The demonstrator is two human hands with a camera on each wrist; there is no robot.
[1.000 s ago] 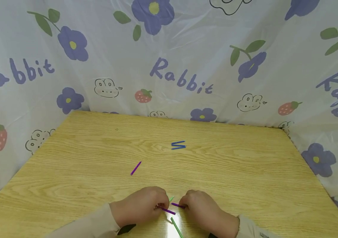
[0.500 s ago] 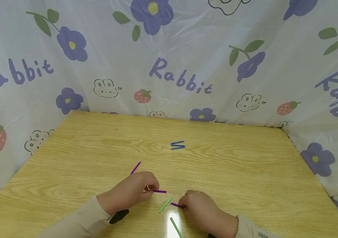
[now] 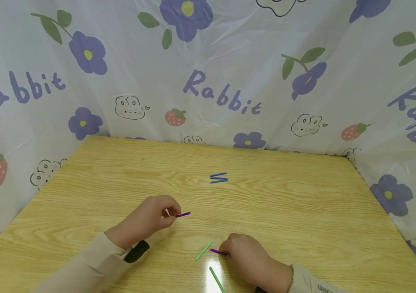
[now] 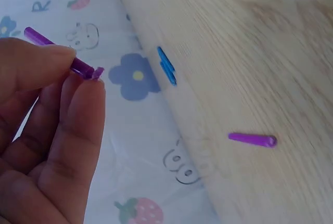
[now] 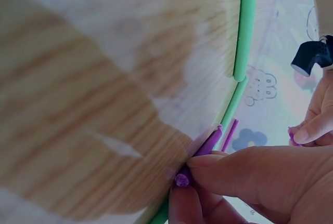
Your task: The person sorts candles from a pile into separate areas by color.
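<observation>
My left hand pinches a thin purple stick between thumb and fingertips, raised above the table; its far end looks frayed, a bit like a small candle's wick. A second purple stick lies on the wood nearby, hidden behind that hand in the head view. Low on the table, my right hand pinches a third purple stick close to the surface. Just left of it lie a light green stick and a darker green stick. More green shows beneath the right fingertips.
Farther back on the wooden table, several blue sticks form a zigzag. A white curtain printed with flowers, rabbits and strawberries surrounds the table's back and sides. A black strap circles the left wrist.
My left hand has lifted its purple stick off the green ones and carried it away to the left and back, uncovering the light green stick. The right hand has stayed in place.
</observation>
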